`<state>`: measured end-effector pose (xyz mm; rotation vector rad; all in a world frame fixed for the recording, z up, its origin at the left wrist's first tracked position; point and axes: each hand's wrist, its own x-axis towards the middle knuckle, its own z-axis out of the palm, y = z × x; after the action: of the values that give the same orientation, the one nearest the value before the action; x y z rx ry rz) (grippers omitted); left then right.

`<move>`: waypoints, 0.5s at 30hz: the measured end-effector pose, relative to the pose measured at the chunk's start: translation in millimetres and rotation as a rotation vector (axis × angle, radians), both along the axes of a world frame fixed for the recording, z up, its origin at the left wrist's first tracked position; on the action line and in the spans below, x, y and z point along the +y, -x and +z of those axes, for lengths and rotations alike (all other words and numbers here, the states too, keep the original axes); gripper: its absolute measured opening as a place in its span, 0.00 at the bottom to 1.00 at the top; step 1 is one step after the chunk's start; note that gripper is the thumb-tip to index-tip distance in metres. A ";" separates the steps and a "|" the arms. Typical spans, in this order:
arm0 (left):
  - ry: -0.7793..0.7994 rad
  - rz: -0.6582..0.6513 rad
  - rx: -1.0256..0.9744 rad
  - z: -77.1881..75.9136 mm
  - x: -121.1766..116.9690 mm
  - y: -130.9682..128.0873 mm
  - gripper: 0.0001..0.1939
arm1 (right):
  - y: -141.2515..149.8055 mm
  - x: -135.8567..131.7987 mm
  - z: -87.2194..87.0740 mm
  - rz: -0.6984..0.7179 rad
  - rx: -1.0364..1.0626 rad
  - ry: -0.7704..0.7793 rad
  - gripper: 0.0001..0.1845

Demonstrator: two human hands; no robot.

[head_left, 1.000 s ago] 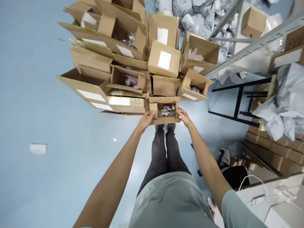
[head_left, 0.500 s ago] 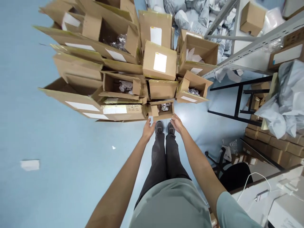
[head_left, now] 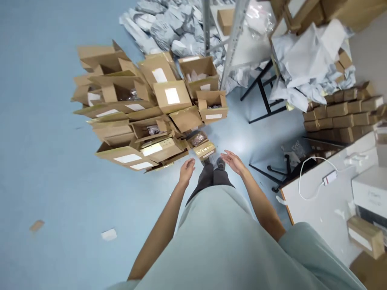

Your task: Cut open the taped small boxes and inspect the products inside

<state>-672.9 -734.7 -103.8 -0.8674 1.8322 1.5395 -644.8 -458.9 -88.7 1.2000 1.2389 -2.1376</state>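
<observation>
A small open cardboard box stands on the floor just in front of my shoes, with crumpled filling showing inside. My left hand hangs in the air to the left of this box, apart from it, fingers loosely bent and holding nothing. On the other side, my right hand is held out with its fingers stretched and apart, also bare. Behind the small box sits a cluster of larger open cartons, among them a labelled carton on the left and an open carton with paper inside on the right.
Grey plastic mailers are heaped behind the cartons. A metal rack post and a black-legged stand rise to the right. A white desk with a cable is at my right. Paper scraps lie on the blue floor.
My view has turned and risen, so the cartons appear farther off and the desk shows more. Both hands have drawn away from the small box, the right hand spreading its fingers.
</observation>
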 end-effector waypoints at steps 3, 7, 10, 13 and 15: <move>0.019 -0.003 -0.046 -2.2 15.7 -16.4 0.20 | -35.3 27.4 8.8 -0.048 0.016 0.002 0.11; 0.029 0.025 -0.125 -33.7 23.5 -42.0 0.20 | -82.3 49.6 -16.0 -0.055 -0.028 -0.008 0.13; 0.064 0.052 -0.205 -72.4 18.7 -59.4 0.19 | -110.4 55.1 -52.3 -0.030 -0.108 -0.011 0.13; 0.111 0.088 -0.286 -120.8 8.1 -73.0 0.16 | -126.4 55.4 -97.7 0.009 -0.185 -0.010 0.14; 0.138 0.115 -0.325 -157.4 -0.4 -80.6 0.13 | -130.0 54.6 -132.5 0.041 -0.228 -0.018 0.13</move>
<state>-592.3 -735.0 -261.2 -1.2281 1.6880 1.2601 -514.8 -404.3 -221.3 1.3696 1.1741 -1.9027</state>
